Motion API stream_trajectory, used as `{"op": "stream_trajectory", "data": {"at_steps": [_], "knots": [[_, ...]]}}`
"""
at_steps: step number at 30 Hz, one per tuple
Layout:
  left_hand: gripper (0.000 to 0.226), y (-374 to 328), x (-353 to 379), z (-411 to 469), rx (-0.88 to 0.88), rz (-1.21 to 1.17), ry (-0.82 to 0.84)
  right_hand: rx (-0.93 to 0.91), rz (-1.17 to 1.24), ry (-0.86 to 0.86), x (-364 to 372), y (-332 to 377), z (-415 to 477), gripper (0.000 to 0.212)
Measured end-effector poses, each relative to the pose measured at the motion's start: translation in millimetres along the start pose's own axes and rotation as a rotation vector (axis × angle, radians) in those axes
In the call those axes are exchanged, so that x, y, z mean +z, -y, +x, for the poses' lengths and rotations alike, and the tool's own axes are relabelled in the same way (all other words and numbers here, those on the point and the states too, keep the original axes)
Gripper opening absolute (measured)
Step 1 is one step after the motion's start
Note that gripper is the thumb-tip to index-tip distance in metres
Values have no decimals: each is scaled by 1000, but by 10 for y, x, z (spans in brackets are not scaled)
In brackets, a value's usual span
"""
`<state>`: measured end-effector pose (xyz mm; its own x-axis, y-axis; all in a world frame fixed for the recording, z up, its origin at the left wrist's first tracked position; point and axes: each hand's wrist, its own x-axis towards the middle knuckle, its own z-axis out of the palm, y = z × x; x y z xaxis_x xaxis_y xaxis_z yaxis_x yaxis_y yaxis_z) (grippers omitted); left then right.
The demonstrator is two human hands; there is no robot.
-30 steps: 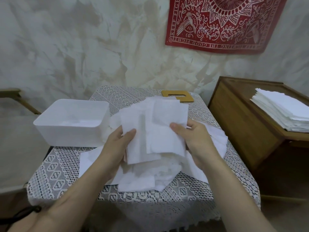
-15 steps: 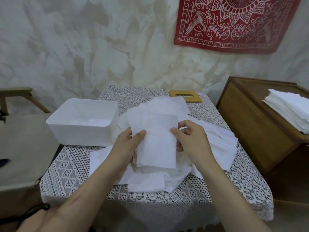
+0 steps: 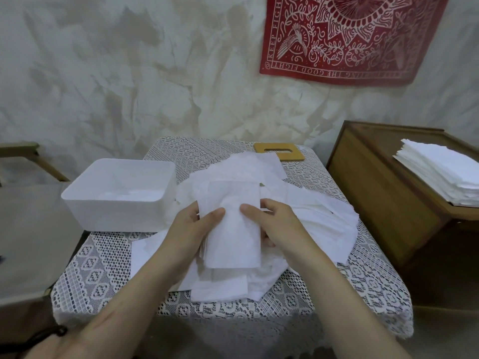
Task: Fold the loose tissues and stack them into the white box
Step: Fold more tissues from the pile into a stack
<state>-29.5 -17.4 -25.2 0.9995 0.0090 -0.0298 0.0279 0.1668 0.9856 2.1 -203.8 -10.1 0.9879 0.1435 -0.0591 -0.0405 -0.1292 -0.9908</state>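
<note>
The left hand (image 3: 190, 230) and right hand (image 3: 276, 225) are pinching a folded tissue (image 3: 233, 237), thumbs on top, above the pile (image 3: 313, 211) on the table (image 3: 103, 270). The open box (image 3: 114, 211) is sitting just left; a stack (image 3: 440, 172) is lying on the cabinet (image 3: 375, 193)

Person, two arms, coming in from the near edge.
- Left hand (image 3: 191, 229) and right hand (image 3: 274, 224): bare, thumbnails cut short.
- Left forearm (image 3: 124, 294) and right forearm (image 3: 337, 294): bare along the whole length in view.
- Black strap (image 3: 50, 335): thin and dark, looped across the left arm at the near-left corner. Its fastening is too blurred to tell.
</note>
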Motion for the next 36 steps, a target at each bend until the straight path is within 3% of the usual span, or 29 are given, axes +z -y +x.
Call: {"op": "stream_trajectory", "data": {"at_steps": [6,10,15,19,24,29,36], "knots": [[25,12,8,-17,13,58,20,-63,66,-48,155,-44,33,7],[17,0,-92,67,12,59,-104,-65,-1,-157,12,-21,104,12],[19,-23,-199,122,-40,13,-144,-42,-403,-408,-465,-149,258,7],[13,17,-200,122,-61,24,-154,98,-466,-298,-457,-226,322,20],[18,1,-222,120,-75,31,-154,107,-324,-232,-445,-243,449,20],[24,33,-254,135,-105,40,-153,141,-299,-154,-466,-273,392,37],[24,25,-254,105,-95,47,-135,50,-253,-165,-445,-263,350,19]]}}
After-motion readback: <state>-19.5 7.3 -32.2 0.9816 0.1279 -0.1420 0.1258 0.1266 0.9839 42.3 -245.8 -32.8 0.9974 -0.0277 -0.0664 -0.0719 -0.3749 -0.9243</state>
